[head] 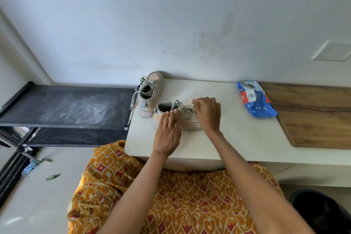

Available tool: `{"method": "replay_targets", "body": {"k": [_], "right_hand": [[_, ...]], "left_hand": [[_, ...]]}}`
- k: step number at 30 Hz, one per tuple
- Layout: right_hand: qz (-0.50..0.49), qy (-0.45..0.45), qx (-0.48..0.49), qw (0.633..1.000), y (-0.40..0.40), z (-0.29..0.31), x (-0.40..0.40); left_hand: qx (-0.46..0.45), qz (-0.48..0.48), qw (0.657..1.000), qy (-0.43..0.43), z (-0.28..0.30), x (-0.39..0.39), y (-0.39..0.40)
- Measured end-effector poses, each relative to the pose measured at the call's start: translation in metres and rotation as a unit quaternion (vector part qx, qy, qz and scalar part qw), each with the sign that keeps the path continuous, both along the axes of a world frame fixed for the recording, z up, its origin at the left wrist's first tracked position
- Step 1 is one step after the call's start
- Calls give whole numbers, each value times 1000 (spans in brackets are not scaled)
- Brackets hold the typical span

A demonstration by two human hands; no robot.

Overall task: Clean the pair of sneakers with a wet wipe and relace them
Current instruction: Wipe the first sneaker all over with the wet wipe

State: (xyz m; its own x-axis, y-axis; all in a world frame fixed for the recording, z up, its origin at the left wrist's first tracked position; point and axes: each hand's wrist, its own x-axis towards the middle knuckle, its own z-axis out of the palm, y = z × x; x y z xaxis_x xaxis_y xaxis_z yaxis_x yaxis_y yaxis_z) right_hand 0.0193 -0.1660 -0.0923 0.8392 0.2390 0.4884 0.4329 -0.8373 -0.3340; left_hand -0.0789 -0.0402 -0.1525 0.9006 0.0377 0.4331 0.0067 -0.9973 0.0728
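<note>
Left hand (167,135) flat, fingers straight on near sneaker (182,119) | right hand (208,114) curled, pinching lace (185,108) | fingertips hidden

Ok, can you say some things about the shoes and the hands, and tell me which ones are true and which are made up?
1. Both sneakers sit on the white table. True: the near sneaker and the far sneaker are both on it.
2. The blue wipes pack is in the left hand. False: it lies on the table, to the right of the shoes, with no hand on it.
3. The left hand rests flat on the near sneaker. True.
4. The right hand is inside the far sneaker. False: it is at the near sneaker's laces.
5. The far sneaker has no laces. False: its laces hang loose over the table edge.
</note>
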Motion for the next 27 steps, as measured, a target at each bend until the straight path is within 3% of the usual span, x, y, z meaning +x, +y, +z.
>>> {"method": "replay_targets", "body": {"k": [3, 8, 13, 16, 23, 27], "right_hand": [[85, -64, -4, 994, 10, -26, -29], [20, -68, -74, 995, -20, -48, -28], [29, -63, 48, 996, 9, -21, -24], [45, -73, 8, 996, 25, -25, -32], [-22, 11, -29, 999, -16, -52, -26], [-95, 96, 111, 985, -11, -35, -21]], "left_hand": [[6, -19, 1000, -10, 1, -1, 4], [22, -24, 999, -20, 4, -1, 6], [2, -16, 999, -33, 0, -2, 3], [-1, -30, 999, -28, -4, -1, 6], [8, -18, 1000, -16, -2, 0, 5], [6, -12, 1000, -28, -3, -1, 3]]}}
